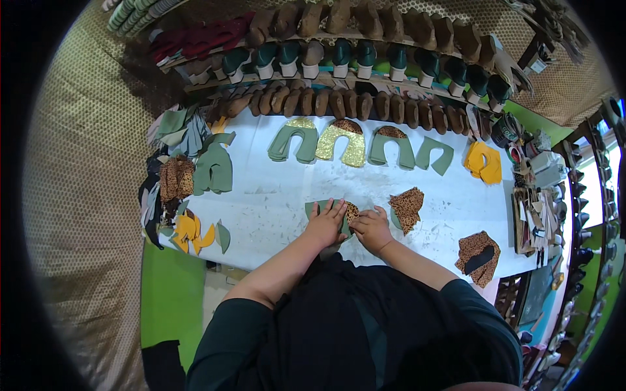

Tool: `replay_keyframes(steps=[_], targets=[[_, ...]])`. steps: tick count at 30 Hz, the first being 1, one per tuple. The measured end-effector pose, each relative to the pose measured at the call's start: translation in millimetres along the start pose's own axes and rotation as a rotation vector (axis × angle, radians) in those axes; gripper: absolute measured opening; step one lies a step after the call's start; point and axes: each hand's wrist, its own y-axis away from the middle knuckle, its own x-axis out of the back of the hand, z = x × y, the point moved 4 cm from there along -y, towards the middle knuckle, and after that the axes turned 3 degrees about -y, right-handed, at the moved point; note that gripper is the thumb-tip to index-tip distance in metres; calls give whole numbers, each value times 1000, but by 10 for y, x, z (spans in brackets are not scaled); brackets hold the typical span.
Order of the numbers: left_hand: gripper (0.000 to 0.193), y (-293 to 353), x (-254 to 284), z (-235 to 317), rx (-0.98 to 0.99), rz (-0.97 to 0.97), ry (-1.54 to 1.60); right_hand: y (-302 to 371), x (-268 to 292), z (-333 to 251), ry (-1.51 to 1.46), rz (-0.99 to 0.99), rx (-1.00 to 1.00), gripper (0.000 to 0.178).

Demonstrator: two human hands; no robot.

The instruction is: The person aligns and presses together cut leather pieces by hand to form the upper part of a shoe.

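Observation:
On the white table, a green U-shaped shoe-upper piece (315, 207) lies partly under my left hand (326, 225). That hand is flat with its fingers spread, pressing the green material down. A small leopard-print piece (351, 211) sits against the green one, between my two hands. My right hand (370, 229) has bent fingers at the edge of the leopard-print piece, gripping or pressing it; the fingertips are partly hidden. Just right of it rests a stack of leopard-print pieces (408, 207) with a green edge (395, 219) showing beneath.
Finished-looking uppers in green (293, 144) and gold glitter (340, 148) line the table's far side. Yellow pieces (482, 163) lie far right, and yellow scraps (189, 231) near left. Leopard fabric (479, 257) is near right. Shelves of shoe lasts (339, 104) stand behind.

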Motion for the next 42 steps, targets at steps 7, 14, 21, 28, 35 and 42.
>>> replay_keyframes(steps=[7,14,21,28,35,42], targets=[[100,1,49,48,9,-8,-69,-1,-14,-39,21,17,-6,14],[99,2,82,62,17,-24,-102,31,-49,-45,44,-1,21,17],[99,-28,59,70,30,-25,-91,100,-95,-33,3,32,48,17],[99,-20,56,74,32,0,-119,101,-83,-49,-11,14,89,19],[98,-27,74,93,35,8,-137,104,-71,-64,-37,7,160,20],[98,-26,81,101,36,9,-149,104,-79,-61,-67,-8,171,17]])
